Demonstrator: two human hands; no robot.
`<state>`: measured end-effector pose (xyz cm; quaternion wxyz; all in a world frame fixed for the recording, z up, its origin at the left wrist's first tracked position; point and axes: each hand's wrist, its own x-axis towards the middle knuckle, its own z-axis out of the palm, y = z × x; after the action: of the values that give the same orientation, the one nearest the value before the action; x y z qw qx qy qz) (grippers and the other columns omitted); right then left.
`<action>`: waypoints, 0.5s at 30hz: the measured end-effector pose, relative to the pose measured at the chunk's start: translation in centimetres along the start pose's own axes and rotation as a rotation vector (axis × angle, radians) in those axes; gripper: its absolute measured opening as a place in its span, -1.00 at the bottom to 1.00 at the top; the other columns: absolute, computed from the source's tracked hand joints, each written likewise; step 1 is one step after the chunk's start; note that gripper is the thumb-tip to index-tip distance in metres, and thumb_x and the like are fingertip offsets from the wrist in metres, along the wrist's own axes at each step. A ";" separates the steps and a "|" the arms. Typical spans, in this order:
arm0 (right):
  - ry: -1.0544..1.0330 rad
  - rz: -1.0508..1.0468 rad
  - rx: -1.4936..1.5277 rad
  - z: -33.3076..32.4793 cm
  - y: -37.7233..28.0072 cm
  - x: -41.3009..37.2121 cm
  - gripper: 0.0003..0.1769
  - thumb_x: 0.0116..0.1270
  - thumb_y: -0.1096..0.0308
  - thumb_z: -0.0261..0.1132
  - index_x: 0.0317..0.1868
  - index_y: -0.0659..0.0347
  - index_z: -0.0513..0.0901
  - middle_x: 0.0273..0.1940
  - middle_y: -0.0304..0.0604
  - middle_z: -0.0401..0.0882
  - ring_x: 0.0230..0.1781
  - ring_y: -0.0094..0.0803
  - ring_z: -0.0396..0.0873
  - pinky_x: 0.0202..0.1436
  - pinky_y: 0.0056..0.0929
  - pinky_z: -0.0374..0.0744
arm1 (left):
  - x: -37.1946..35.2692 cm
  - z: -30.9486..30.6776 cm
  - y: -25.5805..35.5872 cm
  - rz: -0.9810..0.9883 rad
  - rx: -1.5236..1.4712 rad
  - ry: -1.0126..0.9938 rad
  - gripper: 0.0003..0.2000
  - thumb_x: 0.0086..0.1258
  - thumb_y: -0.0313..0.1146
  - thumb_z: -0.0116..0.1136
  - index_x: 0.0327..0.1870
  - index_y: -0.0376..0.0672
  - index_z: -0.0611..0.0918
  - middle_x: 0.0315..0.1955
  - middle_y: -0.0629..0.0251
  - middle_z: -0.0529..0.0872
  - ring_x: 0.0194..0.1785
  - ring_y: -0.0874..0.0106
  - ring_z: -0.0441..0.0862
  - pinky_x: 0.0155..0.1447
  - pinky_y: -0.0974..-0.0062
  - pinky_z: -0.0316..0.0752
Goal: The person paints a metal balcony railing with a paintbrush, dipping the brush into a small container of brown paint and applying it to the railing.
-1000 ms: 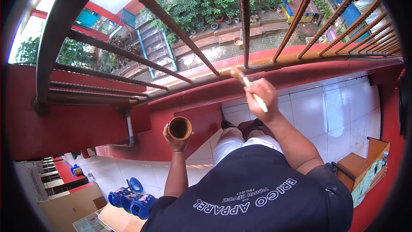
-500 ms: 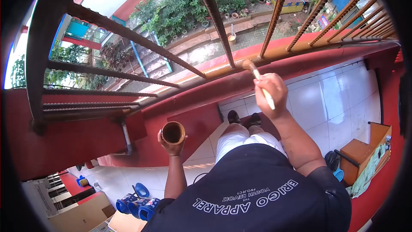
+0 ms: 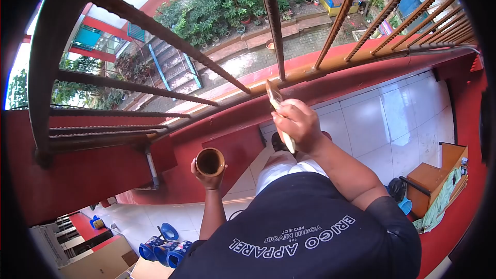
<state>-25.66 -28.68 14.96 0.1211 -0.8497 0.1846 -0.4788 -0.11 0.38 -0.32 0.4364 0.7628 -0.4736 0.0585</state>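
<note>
My right hand (image 3: 299, 124) is closed round the pale handle of a paintbrush (image 3: 276, 97). The brush's brown bristles point up and away from me, right at the bottom rail (image 3: 305, 74) of a metal railing. That rail looks glossy brown near the brush. In my left hand (image 3: 208, 178), lower and to the left, is a round brown cup (image 3: 210, 162), held by its side with its mouth facing up. Dark brown content shows inside it. Ribbed, rusty-looking bars (image 3: 274, 26) rise from the rail beyond the brush.
Below the railing runs a red ledge (image 3: 217, 124), with white floor tiles (image 3: 361, 124) under it. A wooden chair (image 3: 431, 181) with a green cloth stands at the right. Blue patterned boots (image 3: 163, 252) sit at the lower left. Plants (image 3: 222, 10) grow beyond the bars.
My right hand has moved left with the paintbrush along the bottom rail, and the brush now leans further left. The left hand with the cup has stayed nearly in place.
</note>
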 end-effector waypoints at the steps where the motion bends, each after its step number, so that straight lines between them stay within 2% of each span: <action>1: -0.043 -0.028 -0.053 0.4 0.0 0.4 -0.91 0.15 0.46 0.39 -0.36 0.12 0.62 -0.29 -0.19 0.61 -0.17 -0.19 0.68 -0.24 -0.26 0.71 | 0.0 0.0 -0.1 -0.002 -0.009 0.002 0.29 -0.19 0.07 0.76 0.52 -0.11 0.03 0.28 0.13 0.46 0.25 0.21 0.61 0.33 0.25 0.56; 6: -0.335 0.214 -0.178 -1.9 -1.8 1.6 -0.90 0.14 0.46 0.30 -0.35 0.04 0.57 -0.21 -0.23 0.57 -0.18 -0.25 0.62 -0.18 -0.31 0.68 | 0.3 -0.2 -0.4 0.026 -0.024 -0.006 0.29 -0.19 0.11 0.74 0.51 -0.14 0.04 0.24 0.15 0.47 0.18 0.25 0.64 0.26 0.26 0.57; 11: -0.228 -0.031 -0.143 0.4 -1.4 2.4 -0.90 0.17 0.46 0.28 -0.37 0.03 0.54 -0.29 -0.26 0.54 -0.21 -0.26 0.63 -0.23 -0.30 0.67 | -0.3 0.0 -1.0 -0.019 -0.111 0.036 0.28 -0.18 0.11 0.74 0.51 -0.14 0.04 0.23 0.14 0.48 0.18 0.25 0.64 0.26 0.26 0.57; 13: -0.269 0.037 -0.203 0.5 -1.1 2.6 -0.90 0.18 0.45 0.30 -0.34 0.03 0.55 -0.29 -0.23 0.54 -0.23 -0.22 0.62 -0.26 -0.26 0.66 | -0.4 -0.1 -0.8 -0.013 -0.124 0.036 0.28 -0.18 0.11 0.74 0.51 -0.14 0.05 0.22 0.14 0.49 0.18 0.24 0.64 0.26 0.26 0.56; 15: -0.274 0.150 -0.166 -1.8 -1.0 2.0 -0.83 0.09 0.54 0.36 -0.31 0.13 0.60 -0.33 -0.17 0.55 -0.27 -0.15 0.62 -0.25 -0.23 0.63 | 0.0 -0.3 -0.6 -0.005 -0.121 0.042 0.28 -0.17 0.11 0.74 0.51 -0.14 0.05 0.22 0.14 0.49 0.18 0.24 0.64 0.26 0.26 0.56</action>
<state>-26.06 -28.69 17.79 0.1101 -0.8978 0.2684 -0.3314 0.46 0.68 -0.54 0.4916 0.7349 -0.4651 0.0446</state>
